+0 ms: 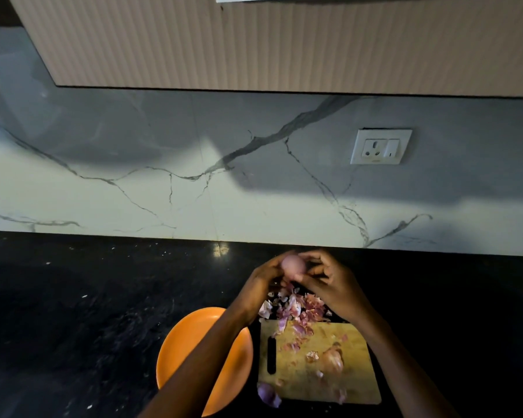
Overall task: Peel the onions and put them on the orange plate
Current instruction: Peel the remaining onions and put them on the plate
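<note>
Holding a pale pink onion (293, 264) between both hands, above the black countertop (73, 312) and near the foot of the marble backsplash (163, 176). Left hand (261, 285): fingers curled round the left and far side of the onion, palm turned inward. Right hand (329, 285): fingers bent, fingertips (302, 277) pinching at the onion's right and lower edge; thumb position not clear in the blur. The onion surface between the two sets of fingers looks smooth and skinless, though motion blur limits detail.

Directly below the fingers, toward the person: a heap of purple-pink onion skins (296, 309), lying partly on the countertop and partly over the far edge of a wooden cutting board (357, 384). Further scraps are scattered down the board. Nearer the person than the right fingertips, on the board's right half, rests a second onion (332, 360) with brownish skin on it, loose flakes beside it. At the board's near left corner, touching the edge, lies a purple onion piece (267, 395); whether peel or bulb cannot be told.

Orange plate (175, 351): left of the board and below-left of the left fingers, just beside the board, partly covered by the left forearm. Visible part of the plate carries nothing.

Beyond and right of the right fingers, on the backsplash: a white wall socket with switch (381, 146). Ribbed cabinet front (284, 40) overhead.
</note>
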A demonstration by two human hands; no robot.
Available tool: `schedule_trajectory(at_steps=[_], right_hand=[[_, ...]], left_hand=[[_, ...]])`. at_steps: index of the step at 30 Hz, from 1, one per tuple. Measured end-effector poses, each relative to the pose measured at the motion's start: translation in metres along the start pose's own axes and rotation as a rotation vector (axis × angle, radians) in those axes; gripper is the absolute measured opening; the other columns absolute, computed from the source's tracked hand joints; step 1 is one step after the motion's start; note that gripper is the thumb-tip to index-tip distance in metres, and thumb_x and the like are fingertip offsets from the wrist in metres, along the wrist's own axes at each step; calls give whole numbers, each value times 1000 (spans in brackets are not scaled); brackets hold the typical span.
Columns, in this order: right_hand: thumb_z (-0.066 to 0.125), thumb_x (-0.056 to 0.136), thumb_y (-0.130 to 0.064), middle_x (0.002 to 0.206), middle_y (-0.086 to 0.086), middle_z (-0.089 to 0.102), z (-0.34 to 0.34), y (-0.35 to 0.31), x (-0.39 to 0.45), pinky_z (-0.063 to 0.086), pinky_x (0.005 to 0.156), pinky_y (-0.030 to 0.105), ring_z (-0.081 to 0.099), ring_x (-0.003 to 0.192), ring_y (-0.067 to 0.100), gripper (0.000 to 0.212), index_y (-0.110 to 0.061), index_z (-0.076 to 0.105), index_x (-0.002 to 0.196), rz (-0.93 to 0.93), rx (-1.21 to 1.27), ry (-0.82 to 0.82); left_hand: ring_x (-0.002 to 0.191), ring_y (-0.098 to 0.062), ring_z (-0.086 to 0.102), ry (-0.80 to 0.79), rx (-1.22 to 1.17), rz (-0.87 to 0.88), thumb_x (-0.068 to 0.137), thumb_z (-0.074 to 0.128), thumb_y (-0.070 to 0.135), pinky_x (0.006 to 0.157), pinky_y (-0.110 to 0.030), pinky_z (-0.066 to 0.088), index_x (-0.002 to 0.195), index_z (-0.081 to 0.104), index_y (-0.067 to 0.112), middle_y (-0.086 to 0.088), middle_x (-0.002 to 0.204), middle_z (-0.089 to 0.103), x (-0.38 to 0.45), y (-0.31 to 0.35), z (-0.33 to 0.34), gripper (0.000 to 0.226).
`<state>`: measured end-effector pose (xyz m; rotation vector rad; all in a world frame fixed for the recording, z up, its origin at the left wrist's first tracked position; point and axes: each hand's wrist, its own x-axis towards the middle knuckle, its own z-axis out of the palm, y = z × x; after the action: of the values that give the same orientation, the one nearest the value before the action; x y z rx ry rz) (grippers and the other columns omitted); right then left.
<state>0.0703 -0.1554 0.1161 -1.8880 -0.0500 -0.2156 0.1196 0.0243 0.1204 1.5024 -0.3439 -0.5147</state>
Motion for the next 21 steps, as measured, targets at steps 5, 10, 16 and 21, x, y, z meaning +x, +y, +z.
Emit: schedule_trajectory(at_steps=[5,10,16,21], right_hand=[[77,84,-34,114,-12,69,-2,2,1,57,93,51,69,108,17,35,-42,62,114,32,90,0],[83,75,-48,118,0,70,0,2,1,59,90,54,72,104,21,49,-41,67,120,41,168,47],[83,72,-38,120,-5,70,1,3,-2,61,86,47,73,103,18,53,-27,64,120,38,132,48],[82,75,-28,117,-6,72,-1,1,-2,62,83,39,73,103,19,46,-24,64,117,36,164,31]], left_hand=[[113,-19,64,57,0,30,100,48,22,84,-23,51,133,60,24,-1,126,66,0,-2,-1,35],[113,-23,65,140,-114,128,100,55,18,89,-32,56,128,59,15,-6,122,68,-6,-5,9,29],[104,-34,68,225,-93,140,93,66,6,94,-55,55,112,69,16,-14,107,72,1,-7,10,21],[106,-42,65,151,-99,100,83,74,20,98,-56,52,112,69,16,-23,107,68,2,-2,3,30]])
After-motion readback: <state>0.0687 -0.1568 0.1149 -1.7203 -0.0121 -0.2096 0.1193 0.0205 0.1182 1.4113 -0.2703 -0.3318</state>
